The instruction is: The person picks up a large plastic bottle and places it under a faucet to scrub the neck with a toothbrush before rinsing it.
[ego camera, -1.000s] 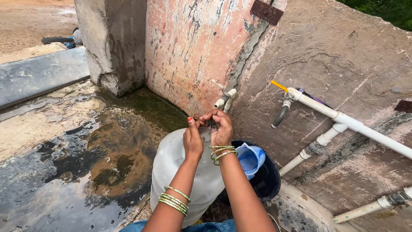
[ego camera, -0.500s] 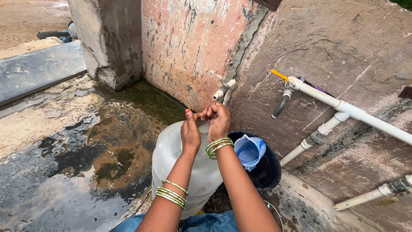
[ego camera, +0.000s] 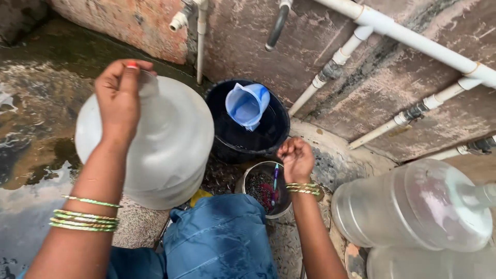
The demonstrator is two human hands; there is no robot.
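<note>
Jugs: three; left hand on one; bucket one.

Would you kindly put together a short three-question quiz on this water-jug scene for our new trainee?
1. True or false: the left hand rests on the neck of the upright large water jug.
2. What lies inside the black bucket? A) a blue mug B) a red cloth C) a brush
3. Fill in: the right hand is closed in a fist above the small steel ____.

Key: 1 true; 2 A, the blue mug; 3 pot.
</note>
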